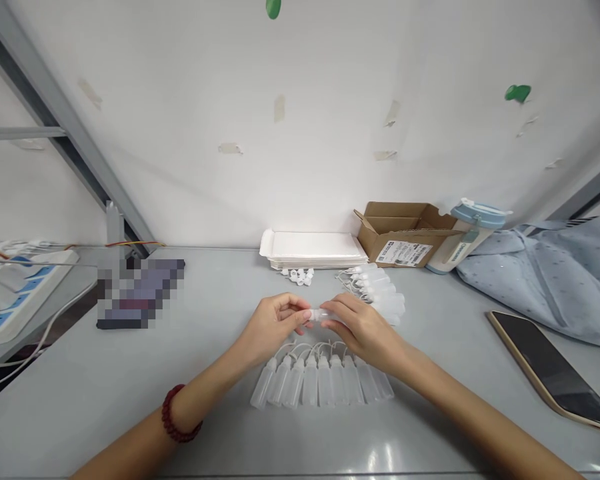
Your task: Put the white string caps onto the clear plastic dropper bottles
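Observation:
A small translucent squeeze bottle (321,314) lies sideways between my two hands, above the table. My right hand (363,328) is closed round its body, which is mostly hidden by the fingers. At its left end, thumb and fingers of my left hand (276,325) pinch the neck or a white cap; I cannot make out which. Just below my hands stretches a row of similar squeeze bottles (325,383), lying side by side with thin curved tips pointing away from me. Beyond my right hand lies another group of such bottles (380,290). Small white caps (299,275) sit in a little pile farther back.
White flat packets (315,248) are stacked against the wall, beside an open cardboard box (405,240). A blue-lidded tumbler (470,237) and a pale blue cloth bag (550,280) stand right. A phone (555,370) lies near the right edge; a power strip (23,293) is left.

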The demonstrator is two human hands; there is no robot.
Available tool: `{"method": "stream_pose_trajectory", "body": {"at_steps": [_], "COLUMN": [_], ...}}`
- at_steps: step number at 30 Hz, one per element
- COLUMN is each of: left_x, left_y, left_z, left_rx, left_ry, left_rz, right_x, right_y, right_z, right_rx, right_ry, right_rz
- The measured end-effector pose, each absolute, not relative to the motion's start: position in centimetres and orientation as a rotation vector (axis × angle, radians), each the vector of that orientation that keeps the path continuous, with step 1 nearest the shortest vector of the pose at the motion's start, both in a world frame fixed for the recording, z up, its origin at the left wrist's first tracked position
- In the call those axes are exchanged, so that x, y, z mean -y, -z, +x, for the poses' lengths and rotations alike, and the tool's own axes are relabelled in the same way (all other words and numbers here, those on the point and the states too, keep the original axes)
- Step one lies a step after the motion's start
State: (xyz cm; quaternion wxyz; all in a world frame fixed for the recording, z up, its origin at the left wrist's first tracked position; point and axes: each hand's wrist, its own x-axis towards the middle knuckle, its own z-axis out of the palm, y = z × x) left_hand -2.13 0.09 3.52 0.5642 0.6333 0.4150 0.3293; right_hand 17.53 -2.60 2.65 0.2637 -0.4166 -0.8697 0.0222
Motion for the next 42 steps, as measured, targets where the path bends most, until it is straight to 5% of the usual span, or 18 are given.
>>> {"method": "stream_pose_trajectory", "body": {"at_steps": [4, 11, 19, 28, 38, 42], "left_x": [0.3, 1.3, 0.6, 1.0, 0.8, 0.4], "left_y": [-3.3, -3.4, -4.0, -4.2, -3.9, -3.8], "left_z": [-2.0, -1.9, -2.2, -2.5, -2.2, -2.1], "left_rx": [-1.009, -0.931, -1.074, -0.938, -0.957, -1.004], "left_ry": [-0.841, -1.059, -0.746, -0.796, -0.652, -0.643], "left_rz": [1.492, 1.692, 1.704, 2.076, 1.667, 1.463], "right_x": [2.9, 3.2, 3.5, 3.3, 3.6, 3.5], "right_y": [-3.0, -4.0, -3.7, -3.7, -3.5, -2.9], "right_z": [17.2, 16.2, 15.9, 16.3, 16.1, 16.4], "right_rx": [2.271, 1.713, 1.730, 1.332, 1.686, 2.066], "right_ry": [-0.299, -1.235, -1.104, -1.628, -1.204, -0.557], "right_rz": [-1.150, -1.369, -1.331, -1.165, -1.226, -1.207]}}
